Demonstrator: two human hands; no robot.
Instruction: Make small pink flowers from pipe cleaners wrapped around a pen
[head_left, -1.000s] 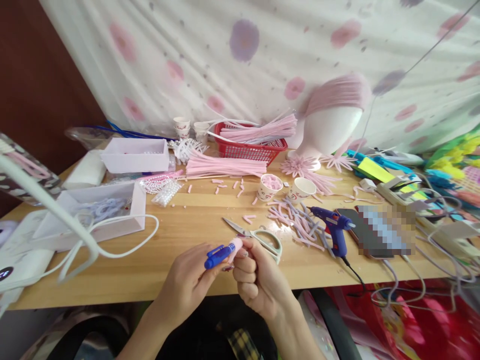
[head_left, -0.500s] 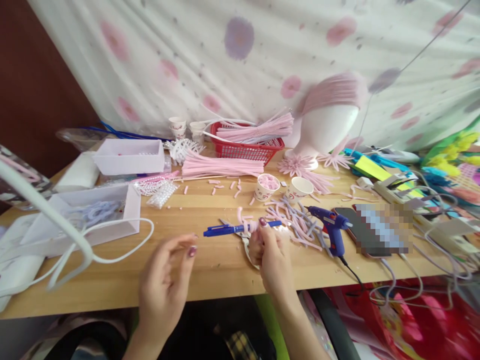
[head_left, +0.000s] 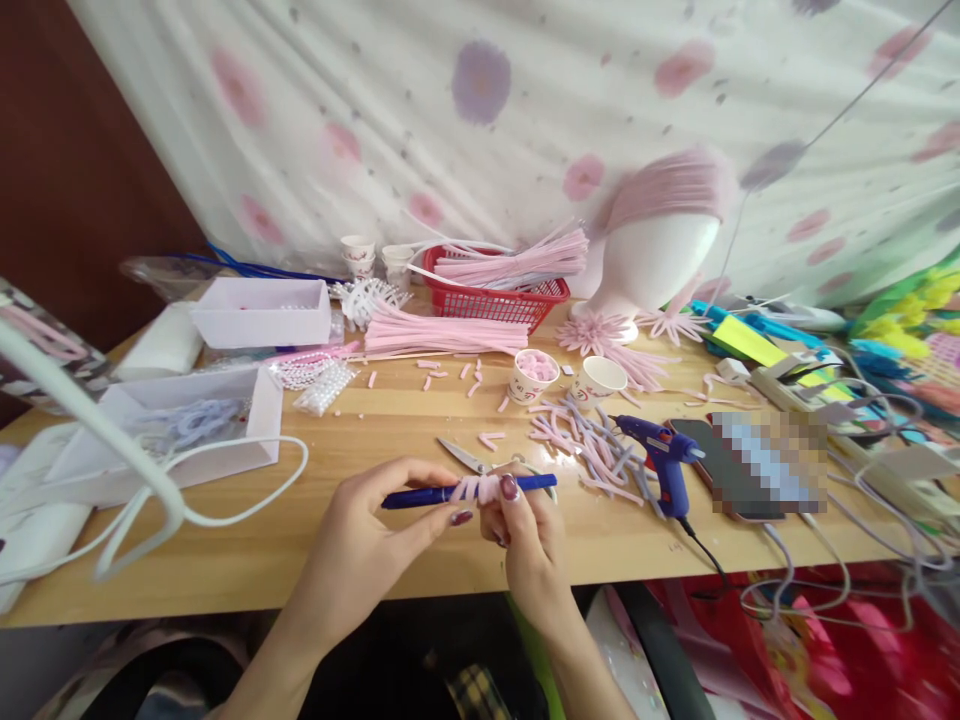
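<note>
L hand (head_left: 375, 528) & R hand (head_left: 531, 545) close tog., both pinching a blue pen (head_left: 414, 496) w/ a pink fuzzy strip (head_left: 476, 489) coiled round its middle, held over the table's (head_left: 367, 432) near side. Scissors (head_left: 463, 456) just beyond, partly hidden by R hand (blades pointing up-left). Further R: loose cut pieces (head_left: 592, 455), then blue glue gun (head_left: 666, 452). At back, red basket (head_left: 491, 303) w/ pink stems (head_left: 517, 260), white mannequin head (head_left: 654, 262) beside it.

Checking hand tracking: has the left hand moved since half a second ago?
Yes: the left hand moved right, toward the glue gun, reaching the blue pen.
</note>
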